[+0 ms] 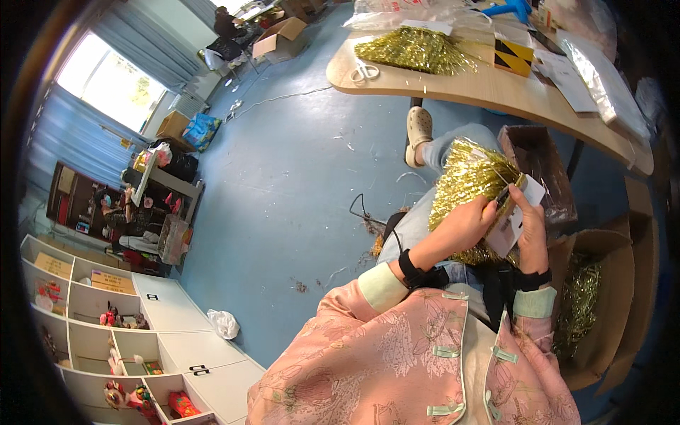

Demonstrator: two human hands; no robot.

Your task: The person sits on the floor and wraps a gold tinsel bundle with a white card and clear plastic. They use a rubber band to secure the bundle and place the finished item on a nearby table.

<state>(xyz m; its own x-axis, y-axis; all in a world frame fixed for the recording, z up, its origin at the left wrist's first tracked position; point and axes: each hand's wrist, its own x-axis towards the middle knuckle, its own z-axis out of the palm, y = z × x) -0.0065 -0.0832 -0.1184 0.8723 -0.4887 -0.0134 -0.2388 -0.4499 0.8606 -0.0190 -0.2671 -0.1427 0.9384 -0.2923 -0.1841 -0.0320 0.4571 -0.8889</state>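
Observation:
A bundle of gold tinsel fringe [461, 178] lies over my lap, its strands fanning to the left from a white card [534, 189]. My right hand [533, 234] grips the card at the bundle's bound edge, thumb on top. Against that edge my left hand [463, 224] is closed around a small dark tool [502, 197]; its exact kind is hard to make out. Both hands almost meet at the card. More gold strands hang below my left hand, partly hidden by it.
The wooden table [393, 87] ahead bears another gold tinsel bundle [414, 50], white-handled scissors [365, 73] and plastic packets [603, 79]. Cardboard boxes [619, 297] stand at my right, one holding tinsel. A cable [287, 96] crosses the floor. White shelving [175, 308] stands at left; people sit farther off.

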